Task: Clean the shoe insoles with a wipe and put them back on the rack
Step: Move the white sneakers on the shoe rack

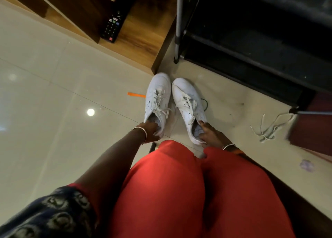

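STATE: left hand (150, 132) grips left shoe (157, 101) at heel; right hand (209, 134) fingers curled inside right shoe (190, 108), on floor near rack (251, 45) | RISK: insole bunching; loose laces (269, 128) snagging | WIPE: unseen

left hand (150, 132) grips left sneaker (158, 97) heel | right hand (210, 135) grips right sneaker (188, 101)

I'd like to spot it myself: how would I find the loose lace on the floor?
Start at the black rack at upper right and drop to the pale floor just below its front edge. The loose lace lies there in a tangle, right of the two white shoes, alone rather than threaded through any shoe.
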Demonstrator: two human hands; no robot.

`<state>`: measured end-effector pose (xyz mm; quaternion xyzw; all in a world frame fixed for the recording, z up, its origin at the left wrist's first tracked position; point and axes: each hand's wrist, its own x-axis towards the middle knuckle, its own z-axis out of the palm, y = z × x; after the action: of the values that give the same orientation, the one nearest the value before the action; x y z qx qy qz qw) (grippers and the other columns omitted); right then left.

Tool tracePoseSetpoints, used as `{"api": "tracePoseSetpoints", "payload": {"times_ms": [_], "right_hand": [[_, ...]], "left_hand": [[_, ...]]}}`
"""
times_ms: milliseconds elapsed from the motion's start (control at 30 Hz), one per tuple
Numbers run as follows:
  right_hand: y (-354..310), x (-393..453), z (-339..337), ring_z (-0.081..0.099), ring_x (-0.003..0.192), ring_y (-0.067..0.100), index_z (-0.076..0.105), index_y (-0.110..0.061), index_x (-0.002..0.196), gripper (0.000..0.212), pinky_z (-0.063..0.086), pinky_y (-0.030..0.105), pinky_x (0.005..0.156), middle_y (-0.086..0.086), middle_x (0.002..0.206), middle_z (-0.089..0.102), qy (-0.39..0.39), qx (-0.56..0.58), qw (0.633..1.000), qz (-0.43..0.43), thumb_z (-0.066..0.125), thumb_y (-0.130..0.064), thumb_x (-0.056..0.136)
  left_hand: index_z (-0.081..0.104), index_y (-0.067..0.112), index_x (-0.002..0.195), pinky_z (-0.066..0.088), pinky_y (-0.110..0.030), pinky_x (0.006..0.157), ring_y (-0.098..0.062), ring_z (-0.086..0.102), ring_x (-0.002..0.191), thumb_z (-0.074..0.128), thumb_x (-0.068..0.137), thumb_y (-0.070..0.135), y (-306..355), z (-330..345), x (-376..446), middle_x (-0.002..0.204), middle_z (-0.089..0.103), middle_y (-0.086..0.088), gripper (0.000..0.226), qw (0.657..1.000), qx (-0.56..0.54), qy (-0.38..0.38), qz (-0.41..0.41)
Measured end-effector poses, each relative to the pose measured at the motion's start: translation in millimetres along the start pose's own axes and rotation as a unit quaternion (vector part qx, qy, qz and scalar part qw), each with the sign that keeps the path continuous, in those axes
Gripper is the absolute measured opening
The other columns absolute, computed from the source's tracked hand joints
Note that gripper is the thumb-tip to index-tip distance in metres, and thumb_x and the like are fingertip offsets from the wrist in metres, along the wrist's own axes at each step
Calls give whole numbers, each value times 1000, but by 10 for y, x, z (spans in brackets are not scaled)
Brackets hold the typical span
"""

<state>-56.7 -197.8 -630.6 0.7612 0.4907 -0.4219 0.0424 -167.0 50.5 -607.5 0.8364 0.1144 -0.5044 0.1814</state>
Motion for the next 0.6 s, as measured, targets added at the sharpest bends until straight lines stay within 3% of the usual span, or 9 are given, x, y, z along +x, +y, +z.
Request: {"api": "tracePoseSetpoints", "payload": {"times_ms": [67,167,233,300,367,467,533,600], "right_hand": [[-52,62,69,7,145,23,29,-6,145,52,22,35,115,8,158,2,-28,31,999,21,43,-18,97],[-176,63,21,20,142,27,45,-6,134,44,27,34,112,12,154,20,-40,56,998,13,40,-28,96],[-233,5,-87,49,122,32,54,-8,118,34,40,35,96,12,137,48,22,96,994,35,46,-28,92],[-204,10,-212,59,99,35,52,-10,111,27,46,37,77,13,115,60,125,164,973,99,52,-19,86],[-87,121,-326,58,100,35,50,-9,116,31,46,38,78,16,114,56,161,155,963,152,49,-12,85],[96,290,-438,47,113,37,38,-14,134,49,45,42,87,17,127,41,77,95,970,210,49,-12,87],[178,358,-428,40,119,35,29,-19,142,58,43,43,91,16,133,33,18,46,973,227,49,-14,88],[273,397,-368,35,123,33,22,-25,146,65,42,43,93,14,137,28,-11,0,971,240,52,-17,88]], "left_hand": [[58,7,101,45,-35,82,-35,56,106,60,86,35,0,13,19,116,58,-14,32,1000,-16,2,8],[57,5,101,44,-35,80,-35,57,104,55,88,19,99,-41,42,115,58,-18,19,999,-26,-9,18],[53,7,106,44,-35,83,-35,56,107,51,91,23,225,-103,56,121,55,-19,22,1000,-25,-13,14],[51,13,119,43,-37,89,-33,54,115,47,93,41,366,-236,58,128,54,-15,38,1000,13,11,-8],[53,18,120,42,-36,88,-32,55,115,44,92,50,483,-397,70,127,57,-12,44,994,67,84,-9],[51,11,117,44,-37,80,-34,57,108,43,95,36,619,-570,199,120,59,-15,34,978,56,198,33],[45,10,125,46,-40,77,-33,51,114,45,94,28,666,-655,314,125,52,-14,35,970,67,224,72],[34,16,139,45,-43,84,-31,37,128,48,93,27,683,-708,437,141,38,-13,49,964,128,203,116]]}}
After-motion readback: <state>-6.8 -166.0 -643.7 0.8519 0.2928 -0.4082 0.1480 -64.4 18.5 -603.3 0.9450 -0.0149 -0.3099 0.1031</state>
